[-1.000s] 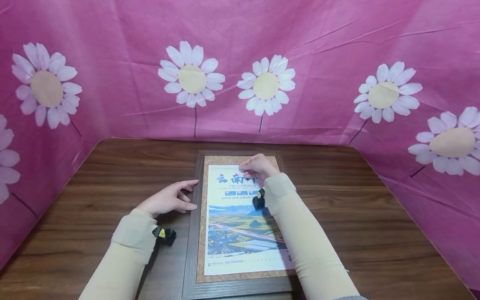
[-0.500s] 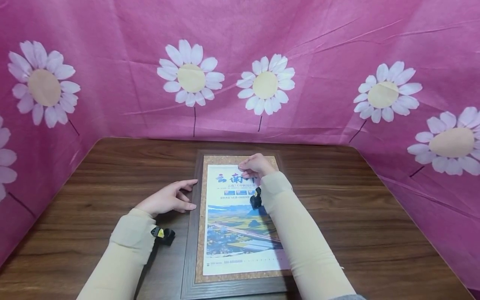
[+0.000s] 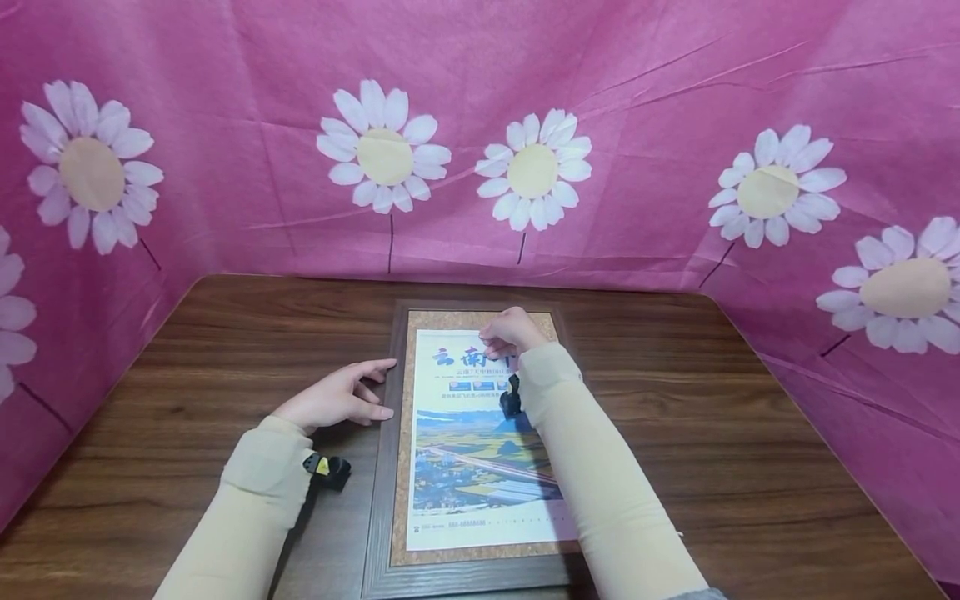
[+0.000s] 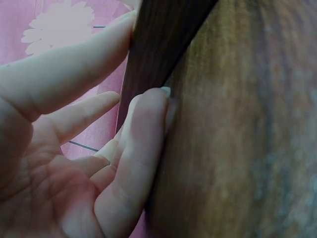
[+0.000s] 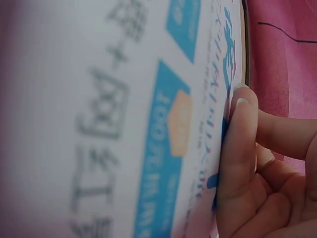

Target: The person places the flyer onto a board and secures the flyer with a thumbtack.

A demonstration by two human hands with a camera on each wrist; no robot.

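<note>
A printed poster [image 3: 480,450] with blue lettering and a landscape picture lies on a cork board [image 3: 402,492] with a dark wood frame [image 3: 381,500]. At the poster's upper edge, my right hand [image 3: 513,332] has its thumb and index fingertips together in a pinch. A tiny greyish thing seems to sit at those tips, too small and covered to identify. My left hand [image 3: 333,396] rests its fingertips and thumb against the frame's left side, fingers fairly straight. The left wrist view shows the thumb [image 4: 143,134] touching the frame's edge [image 4: 153,44].
The board lies on a brown wooden table [image 3: 712,433]. A pink cloth [image 3: 465,50] printed with white daisies hangs behind the table and along both sides. Each wrist carries a small black camera, such as the one on the left wrist [image 3: 330,471].
My right forearm and wrist have shifted slightly left, while its fingertips stay at the same spot on the poster. The left hand and the board have not visibly moved.
</note>
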